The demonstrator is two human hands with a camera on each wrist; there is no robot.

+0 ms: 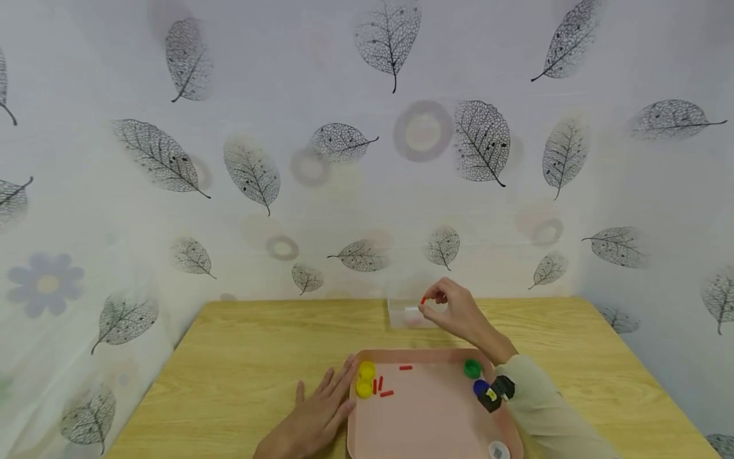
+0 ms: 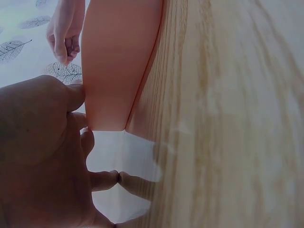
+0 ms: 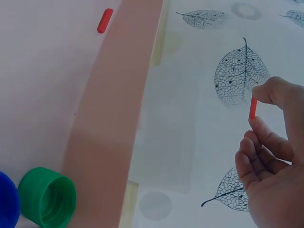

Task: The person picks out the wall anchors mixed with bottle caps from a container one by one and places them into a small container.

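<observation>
My right hand pinches a small red stick by its ends between thumb and index finger, the other fingers curled. It is held up beyond the tray's far edge, in front of a clear box that the hand partly covers. On the table, my left hand lies with fingers extended, fingertips at the left rim of the pink tray. Several more red sticks lie in the tray, most beside two yellow caps. In the left wrist view, the left hand is beside the tray's outer wall.
Along the tray's right side stand a green cap and a blue cap, partly behind the wrist camera in the head view. A whitish round piece lies at the near right corner. Leaf-patterned cloth hangs behind the wooden table.
</observation>
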